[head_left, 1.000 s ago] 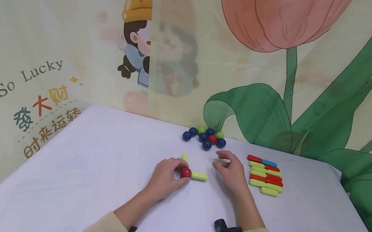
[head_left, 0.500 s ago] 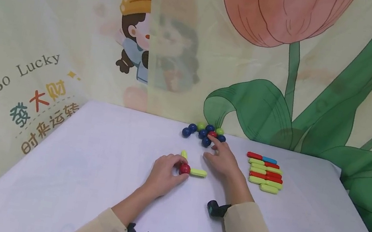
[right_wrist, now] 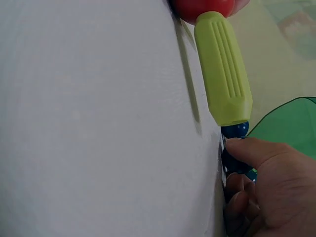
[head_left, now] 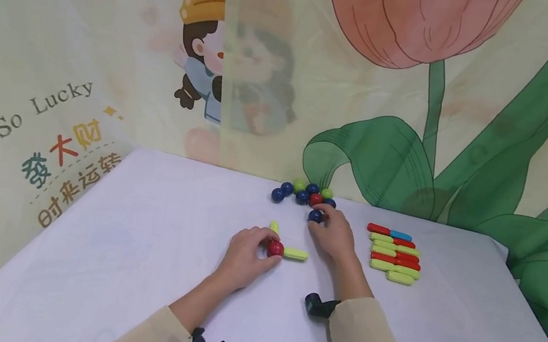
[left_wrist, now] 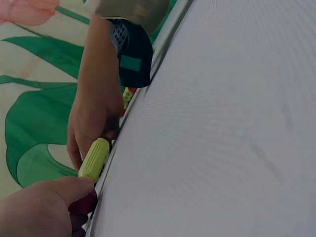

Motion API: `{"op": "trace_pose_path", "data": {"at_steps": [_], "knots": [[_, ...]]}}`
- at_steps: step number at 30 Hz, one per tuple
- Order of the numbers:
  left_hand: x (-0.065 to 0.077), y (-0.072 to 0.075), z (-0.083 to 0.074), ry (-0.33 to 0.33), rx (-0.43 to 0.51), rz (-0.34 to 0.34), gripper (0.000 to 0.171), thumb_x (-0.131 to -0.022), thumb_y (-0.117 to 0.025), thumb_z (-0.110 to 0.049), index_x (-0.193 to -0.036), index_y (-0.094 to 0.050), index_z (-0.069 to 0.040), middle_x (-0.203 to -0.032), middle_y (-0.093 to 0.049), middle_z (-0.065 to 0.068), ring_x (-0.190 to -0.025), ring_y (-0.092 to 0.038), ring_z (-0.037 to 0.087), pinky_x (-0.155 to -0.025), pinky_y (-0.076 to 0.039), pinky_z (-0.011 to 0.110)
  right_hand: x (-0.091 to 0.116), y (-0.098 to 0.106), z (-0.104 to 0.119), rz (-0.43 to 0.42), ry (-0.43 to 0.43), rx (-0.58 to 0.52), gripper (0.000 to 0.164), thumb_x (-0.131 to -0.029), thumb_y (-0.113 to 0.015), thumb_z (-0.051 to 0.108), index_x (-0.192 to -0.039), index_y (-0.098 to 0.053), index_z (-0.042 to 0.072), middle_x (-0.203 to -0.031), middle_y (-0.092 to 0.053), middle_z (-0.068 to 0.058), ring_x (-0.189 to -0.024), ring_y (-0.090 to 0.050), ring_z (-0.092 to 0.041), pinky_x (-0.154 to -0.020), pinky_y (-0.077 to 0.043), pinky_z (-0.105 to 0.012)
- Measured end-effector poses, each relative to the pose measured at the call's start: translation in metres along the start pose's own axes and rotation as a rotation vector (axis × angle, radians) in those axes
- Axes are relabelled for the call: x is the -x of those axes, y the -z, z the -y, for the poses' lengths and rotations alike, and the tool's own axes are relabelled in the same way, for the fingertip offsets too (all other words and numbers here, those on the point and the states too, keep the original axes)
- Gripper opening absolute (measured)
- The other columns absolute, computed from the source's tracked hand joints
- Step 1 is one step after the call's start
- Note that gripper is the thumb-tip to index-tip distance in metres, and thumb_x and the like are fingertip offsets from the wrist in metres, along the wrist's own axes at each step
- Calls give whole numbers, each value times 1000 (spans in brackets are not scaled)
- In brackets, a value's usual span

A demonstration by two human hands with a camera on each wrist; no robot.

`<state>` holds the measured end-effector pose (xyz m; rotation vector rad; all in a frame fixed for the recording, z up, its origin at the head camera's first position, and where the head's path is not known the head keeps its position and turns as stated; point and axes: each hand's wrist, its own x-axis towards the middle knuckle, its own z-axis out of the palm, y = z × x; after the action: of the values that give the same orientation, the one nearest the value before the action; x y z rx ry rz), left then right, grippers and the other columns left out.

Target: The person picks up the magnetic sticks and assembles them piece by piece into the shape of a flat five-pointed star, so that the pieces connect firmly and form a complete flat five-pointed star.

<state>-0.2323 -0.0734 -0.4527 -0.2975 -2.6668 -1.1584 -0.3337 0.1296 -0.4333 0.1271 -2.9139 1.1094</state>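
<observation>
In the head view, my left hand (head_left: 245,256) holds a red ball (head_left: 275,248) between thumb and fingers. Two yellow-green rods join this ball: one rod (head_left: 295,254) points right, the other rod (head_left: 274,226) points away to the back. A dark blue ball (head_left: 316,216) is pinched by my right hand (head_left: 336,235), just in front of a group of balls; whether it touches the table cannot be told. The right wrist view shows the right-pointing rod (right_wrist: 224,69) close up, with the thumb beyond it. My left thumb partly covers the red ball (left_wrist: 84,203) in the left wrist view.
Blue, green and red balls, including a blue ball (head_left: 278,195), cluster at the table's back edge. Rows of red, yellow-green and blue rods, among them a single rod (head_left: 399,278), lie at the right. A printed cloth hangs behind the white table (head_left: 133,244).
My right hand has reached left and back to the ball group, pinched a blue ball and drawn it slightly forward and right. My left hand keeps its hold on the red ball.
</observation>
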Motion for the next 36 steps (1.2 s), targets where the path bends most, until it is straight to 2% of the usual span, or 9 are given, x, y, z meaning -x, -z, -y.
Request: {"op": "trace_pose_path", "data": {"at_steps": [4, 7, 10, 13, 17, 28, 36], "knots": [[0, -1, -2, -7, 5, 3, 34, -88, -82, -22, -119, -70, -18, -112, -71, 3, -103, -59, 20, -95, -48, 43, 2, 2, -6, -12, -56, -99, 45, -99, -66, 26, -143, -57, 18, -137, -58, -19, -121, -57, -37, -104, -52, -51], [0, -1, -3, 3, 13, -1, 34, -88, -82, -22, -119, -70, -18, -113, -71, 3, -105, -59, 21, -97, -48, 44, 3, 4, -11, -14, -89, -225, 46, -100, -65, 28, -144, -56, 17, -135, -57, -19, -104, -62, -31, -88, -58, -38], [0, -2, -3, 14, 17, 0, 34, -88, -82, -22, -119, -70, -18, -114, -71, 2, -107, -59, 20, -99, -49, 44, 5, 7, -16, -12, -111, -328, 47, -100, -65, 28, -145, -56, 16, -130, -57, -18, -84, -62, -23, -72, -55, -26], [0, -2, -1, 12, 15, -4, 33, -88, -82, -22, -119, -70, -18, -113, -71, 2, -106, -59, 20, -98, -49, 44, 9, 10, -17, -4, -124, -404, 48, -99, -66, 27, -145, -55, 16, -128, -57, -17, -77, -61, -18, -68, -53, -23], [1, -2, 2, 7, 20, -16, 33, -87, -83, -20, -117, -71, -18, -112, -71, 2, -106, -61, 21, -98, -49, 45, 16, 13, -16, 9, -144, -482, 47, -100, -66, 26, -145, -55, 16, -127, -56, -17, -76, -62, -16, -68, -55, -23], [1, -3, 3, 7, 31, -20, 34, -86, -83, -18, -117, -70, -17, -112, -71, 3, -105, -62, 21, -98, -51, 45, 30, 19, -25, 19, -148, -560, 46, -100, -66, 26, -144, -56, 20, -126, -59, -16, -75, -64, -19, -68, -56, -23], [0, -3, 1, 9, 31, -16, 35, -87, -83, -17, -119, -70, -16, -115, -71, 5, -108, -62, 22, -98, -54, 45, 39, 25, -33, 35, -155, -522, 47, -100, -68, 28, -144, -57, 20, -127, -59, -16, -79, -66, -20, -72, -57, -24]]}}
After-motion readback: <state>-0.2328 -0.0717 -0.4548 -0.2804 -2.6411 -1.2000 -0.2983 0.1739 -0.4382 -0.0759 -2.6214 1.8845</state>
